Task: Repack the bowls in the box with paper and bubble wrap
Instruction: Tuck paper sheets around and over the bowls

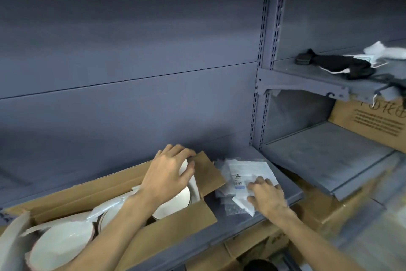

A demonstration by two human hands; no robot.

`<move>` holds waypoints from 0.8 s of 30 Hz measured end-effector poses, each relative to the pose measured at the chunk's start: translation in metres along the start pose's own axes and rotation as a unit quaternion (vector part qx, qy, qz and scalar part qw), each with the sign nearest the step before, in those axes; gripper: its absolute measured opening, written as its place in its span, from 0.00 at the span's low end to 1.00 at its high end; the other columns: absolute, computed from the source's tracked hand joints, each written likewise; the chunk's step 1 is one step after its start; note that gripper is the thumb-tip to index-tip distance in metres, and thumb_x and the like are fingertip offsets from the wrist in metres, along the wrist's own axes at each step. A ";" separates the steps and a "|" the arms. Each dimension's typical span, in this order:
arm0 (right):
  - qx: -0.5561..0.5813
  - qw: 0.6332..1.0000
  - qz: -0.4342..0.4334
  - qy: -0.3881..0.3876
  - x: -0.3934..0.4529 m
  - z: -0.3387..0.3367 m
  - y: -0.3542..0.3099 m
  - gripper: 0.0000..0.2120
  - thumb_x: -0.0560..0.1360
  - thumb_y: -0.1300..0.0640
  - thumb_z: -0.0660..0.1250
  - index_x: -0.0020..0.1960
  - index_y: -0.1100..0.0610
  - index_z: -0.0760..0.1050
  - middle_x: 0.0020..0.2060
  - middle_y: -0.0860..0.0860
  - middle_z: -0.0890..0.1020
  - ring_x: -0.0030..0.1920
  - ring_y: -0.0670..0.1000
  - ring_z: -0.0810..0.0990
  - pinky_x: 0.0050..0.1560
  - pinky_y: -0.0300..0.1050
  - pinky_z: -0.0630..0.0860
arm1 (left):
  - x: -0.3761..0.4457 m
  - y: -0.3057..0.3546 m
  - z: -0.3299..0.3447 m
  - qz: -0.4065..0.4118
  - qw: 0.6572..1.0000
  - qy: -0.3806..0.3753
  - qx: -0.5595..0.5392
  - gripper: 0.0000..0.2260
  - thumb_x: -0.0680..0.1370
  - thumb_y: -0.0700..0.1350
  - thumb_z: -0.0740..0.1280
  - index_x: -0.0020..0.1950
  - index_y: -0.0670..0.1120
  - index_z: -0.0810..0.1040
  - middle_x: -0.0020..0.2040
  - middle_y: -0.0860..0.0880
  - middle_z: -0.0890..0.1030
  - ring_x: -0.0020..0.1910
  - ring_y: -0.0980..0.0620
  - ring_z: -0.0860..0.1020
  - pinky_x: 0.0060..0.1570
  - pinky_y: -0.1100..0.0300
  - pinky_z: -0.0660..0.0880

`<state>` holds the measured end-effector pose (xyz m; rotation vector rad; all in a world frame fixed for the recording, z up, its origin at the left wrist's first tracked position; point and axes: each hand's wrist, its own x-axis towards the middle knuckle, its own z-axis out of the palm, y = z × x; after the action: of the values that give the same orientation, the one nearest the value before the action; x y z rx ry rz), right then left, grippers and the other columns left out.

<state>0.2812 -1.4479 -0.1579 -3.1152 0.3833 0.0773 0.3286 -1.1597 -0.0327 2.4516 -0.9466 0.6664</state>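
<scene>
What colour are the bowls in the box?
White, with a thin dark rim; the bowls show in the head view, the only one.

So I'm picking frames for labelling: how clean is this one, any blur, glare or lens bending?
Head view: dim, flat light; the shelf upright bows from the wide-angle lens; the lower right corner smears with blur; a faint sheen on the bowls in the box; both the left hand and right hand read fairly sharp.

Head camera, wide-angle, looks forward and down, close over shelf at arm's reach.
</scene>
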 end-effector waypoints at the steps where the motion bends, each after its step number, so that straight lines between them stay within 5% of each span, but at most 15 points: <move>1: -0.017 1.000 -0.013 0.005 0.000 0.001 0.000 0.17 0.81 0.49 0.62 0.70 0.48 0.72 0.63 0.52 0.74 0.65 0.57 0.72 0.63 0.57 0.71 | -0.001 -0.001 -0.001 -0.002 1.000 0.000 0.001 0.09 0.78 0.47 0.67 0.57 0.50 0.82 0.53 0.56 0.82 0.51 0.51 0.77 0.48 0.53 0.75; 11: 0.057 0.990 -0.009 0.128 0.000 -0.013 -0.002 0.15 0.83 0.50 0.55 0.54 0.50 0.80 0.52 0.47 0.81 0.54 0.52 0.81 0.56 0.54 0.74 | -0.010 -0.008 -0.007 -0.013 1.000 -0.019 -0.012 0.13 0.77 0.47 0.63 0.59 0.48 0.82 0.55 0.54 0.83 0.50 0.49 0.77 0.49 0.48 0.77; 16: 0.115 0.914 -0.058 0.384 -0.002 -0.065 -0.012 0.08 0.83 0.57 0.60 0.48 0.55 0.76 0.40 0.49 0.80 0.40 0.53 0.80 0.41 0.50 0.73 | -0.007 -0.006 -0.005 0.005 1.000 0.011 -0.025 0.16 0.77 0.44 0.71 0.65 0.50 0.78 0.56 0.55 0.79 0.53 0.50 0.73 0.52 0.48 0.77; 21: 0.070 0.823 -0.268 0.496 -0.014 -0.128 -0.048 0.07 0.82 0.62 0.63 0.53 0.58 0.80 0.45 0.50 0.81 0.43 0.54 0.78 0.44 0.51 0.70 | 0.007 0.011 -0.019 0.053 0.993 0.034 0.095 0.44 0.71 0.57 0.76 0.81 0.56 0.56 0.75 0.49 0.65 0.68 0.44 0.65 0.62 0.47 0.68; 24: 0.090 0.798 -0.323 0.500 -0.025 -0.144 -0.068 0.08 0.83 0.61 0.62 0.53 0.58 0.81 0.45 0.51 0.81 0.42 0.54 0.77 0.45 0.52 0.71 | 0.013 0.015 -0.027 0.095 0.980 0.092 0.149 0.32 0.75 0.51 0.72 0.78 0.56 0.65 0.73 0.49 0.69 0.69 0.43 0.67 0.62 0.46 0.64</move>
<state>0.2804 -1.3771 -0.0127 -2.5899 -0.6769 -1.4981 0.3191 -1.1616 -0.0006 2.5121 -1.0822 1.1539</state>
